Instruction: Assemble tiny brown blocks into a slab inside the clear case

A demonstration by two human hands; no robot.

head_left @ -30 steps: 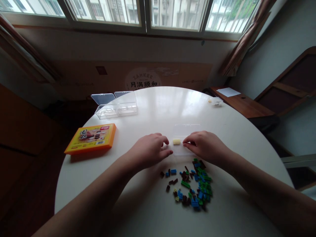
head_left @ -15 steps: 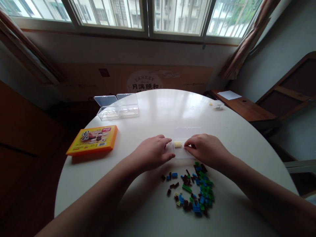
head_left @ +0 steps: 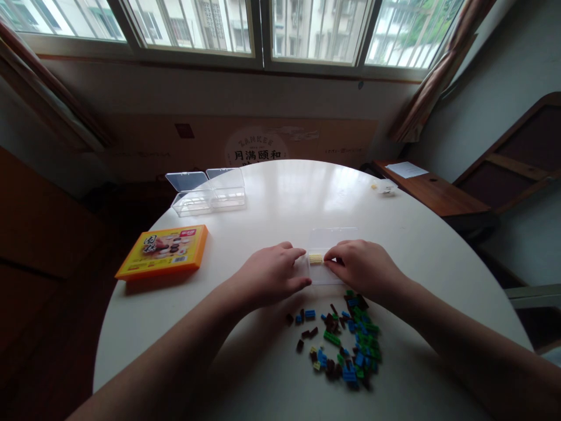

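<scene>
A small clear plastic box (head_left: pixel 326 279) lies on the table with its lid (head_left: pixel 331 235) raised at the back. Inside, toward the left end, is a row of pale yellow toy bricks (head_left: pixel 315 258). My left hand (head_left: pixel 274 272) is at the box's left end, thumb and fingers apart, the fingertips by its edge. Over the right part of the box, my right hand (head_left: pixel 366 263) is pinched closed, its fingertips against the right end of the yellow row. They seem to hold a small yellow brick, mostly hidden. Just in front lies a loose pile of blue, green and brown bricks (head_left: pixel 362 333).
The round white table (head_left: pixel 263 374) carries an orange-yellow game box (head_left: pixel 164 251) at left. Two clear boxes with lids up (head_left: pixel 210 202) stand at the back left. A small plastic bag (head_left: pixel 386 187) lies at the back right, near a wooden desk (head_left: pixel 442 196).
My right fingertips have moved slightly left, up to the end of the yellow row. My left hand stays at the box's left end.
</scene>
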